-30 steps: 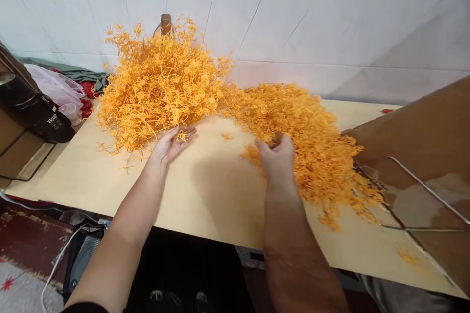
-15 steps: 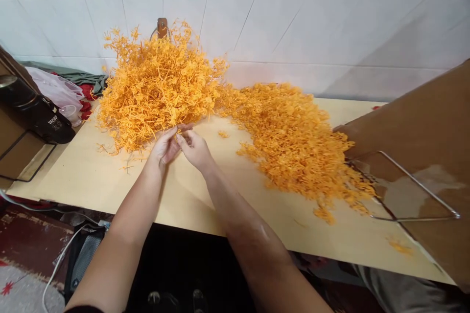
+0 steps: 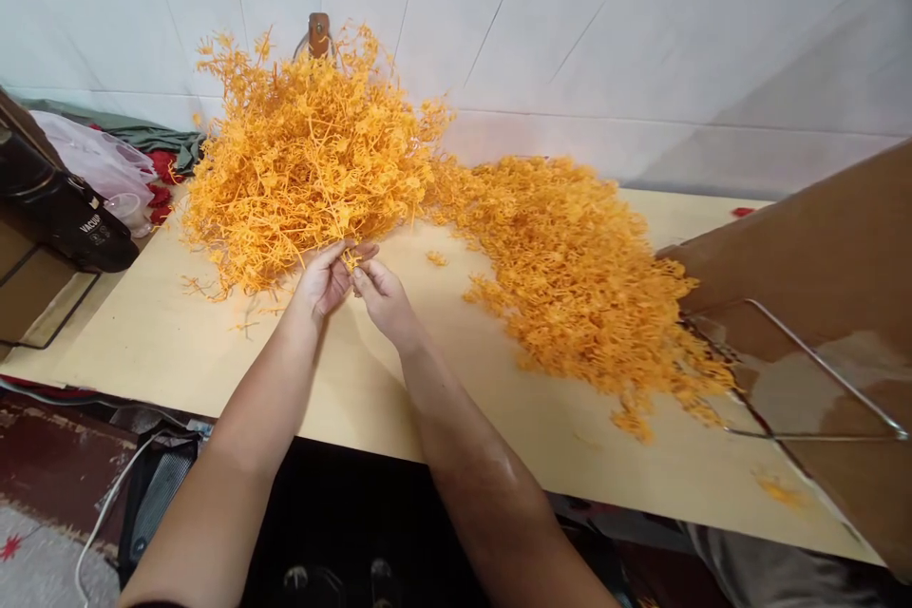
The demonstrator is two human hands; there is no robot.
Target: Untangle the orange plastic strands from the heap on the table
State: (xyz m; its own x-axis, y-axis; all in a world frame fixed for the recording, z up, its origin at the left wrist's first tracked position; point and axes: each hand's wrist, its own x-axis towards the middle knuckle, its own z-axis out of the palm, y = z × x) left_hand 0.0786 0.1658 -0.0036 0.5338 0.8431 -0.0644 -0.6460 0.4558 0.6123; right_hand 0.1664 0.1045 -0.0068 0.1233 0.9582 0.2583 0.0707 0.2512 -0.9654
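Head view: left hand (image 3: 324, 277) and right hand (image 3: 381, 296), arms outstretched, pinch one orange sprig (image 3: 349, 258) together.

Left hand (image 3: 324, 280) and right hand (image 3: 381, 296): both bare, no gloves, rings, watch or bands visible. Both forearms uncovered along their full visible length. A dark edge, possibly a sleeve hem, shows at the left arm's bottom frame limit; it cannot be identified with certainty.

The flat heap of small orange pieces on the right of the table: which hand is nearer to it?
Right. The right hand lies left of the flat heap, apart from it. The left hand is farther left, at the tangled orange pile.
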